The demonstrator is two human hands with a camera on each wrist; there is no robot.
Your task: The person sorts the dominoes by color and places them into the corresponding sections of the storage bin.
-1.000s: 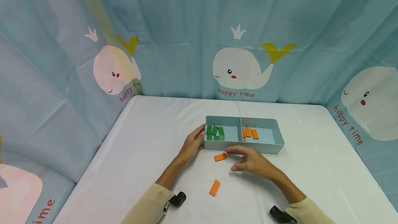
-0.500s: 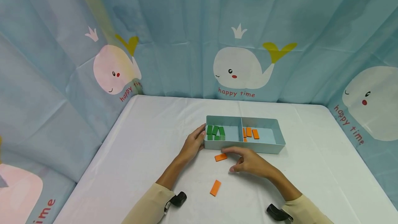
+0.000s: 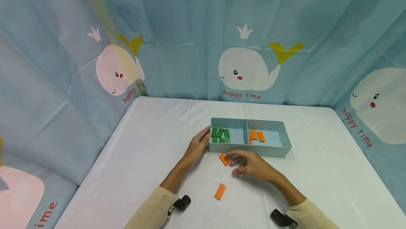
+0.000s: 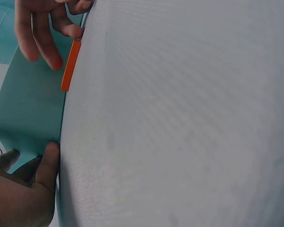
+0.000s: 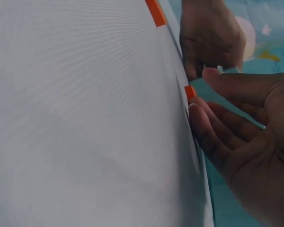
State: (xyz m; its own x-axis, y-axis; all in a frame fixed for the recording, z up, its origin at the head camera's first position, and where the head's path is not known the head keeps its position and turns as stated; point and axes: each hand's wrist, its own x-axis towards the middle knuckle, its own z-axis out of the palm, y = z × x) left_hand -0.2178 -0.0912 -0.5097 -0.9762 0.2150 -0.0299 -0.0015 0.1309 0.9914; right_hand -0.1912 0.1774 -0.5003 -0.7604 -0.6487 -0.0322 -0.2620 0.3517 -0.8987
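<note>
A light blue two-part box [image 3: 268, 150] stands on the white table. My left hand [image 3: 195, 149] holds its left end; in the left wrist view, thumb and fingers [image 4: 49, 163] lie around the corner. Close in front of the box, an orange tile [image 3: 223, 159] lies slanted on the cloth. My right hand [image 3: 253, 165] is over the table with its fingers loosely bent and the fingertips right at this tile's right edge, thumb apart from it. Another orange tile [image 3: 220, 191] lies nearer to me. Several green tiles [image 3: 220, 132] are in the left compartment, several orange ones [image 3: 260, 137] in the right.
A divider [image 3: 247, 132] splits the box. White cloth [image 3: 142, 151] covers the table. A blue curtain [image 3: 184, 66] printed with whales hangs behind and along the sides. Black wrist cameras [image 3: 183, 203] sit at both sleeves.
The orange tile by the box has turned from nearly level to slanting down rightward. My right hand has shifted slightly left, its fingertips now at the tile. My left hand stays at the box.
</note>
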